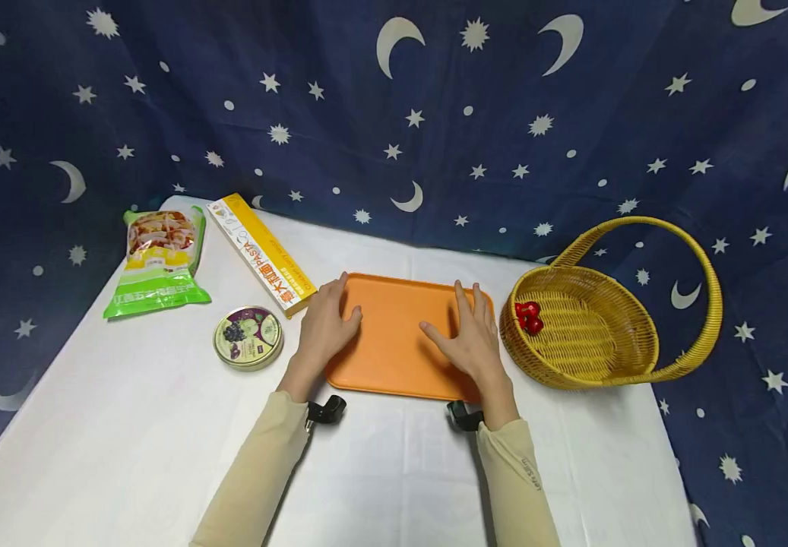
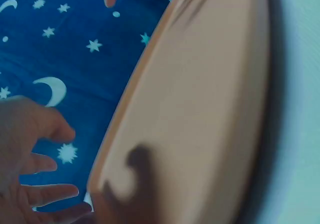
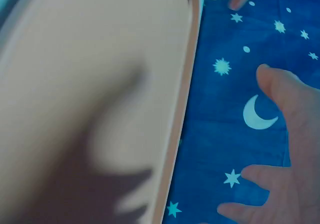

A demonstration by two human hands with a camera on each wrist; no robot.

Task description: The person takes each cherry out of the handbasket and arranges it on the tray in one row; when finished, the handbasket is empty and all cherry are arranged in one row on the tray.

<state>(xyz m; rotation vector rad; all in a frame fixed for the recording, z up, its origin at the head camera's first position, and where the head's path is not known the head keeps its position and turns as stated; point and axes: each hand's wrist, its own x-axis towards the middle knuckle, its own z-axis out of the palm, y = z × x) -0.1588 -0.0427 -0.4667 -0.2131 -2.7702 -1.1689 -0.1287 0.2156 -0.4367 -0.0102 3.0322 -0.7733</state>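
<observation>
An orange rectangular tray (image 1: 400, 334) lies on the white-covered table between both hands. My left hand (image 1: 325, 323) is over the tray's left edge, thumb and fingers spread, holding nothing. Over the right side of the tray hovers my right hand (image 1: 470, 339), also with spread fingers and nothing in it. Both wrist views show the tray (image 2: 200, 84) with hand shadows on its surface. In the left wrist view the left hand (image 2: 35, 159) has its fingers apart; the right wrist view shows the right hand (image 3: 290, 149) likewise.
Left of the tray are a round fruit tin (image 1: 248, 338), a long pasta box (image 1: 260, 254) and a green food bag (image 1: 159, 262). To the right stands a yellow wicker basket (image 1: 629, 304) with a tall handle, holding small red fruits (image 1: 530, 317). A dark starry cloth (image 1: 339, 91) hangs behind.
</observation>
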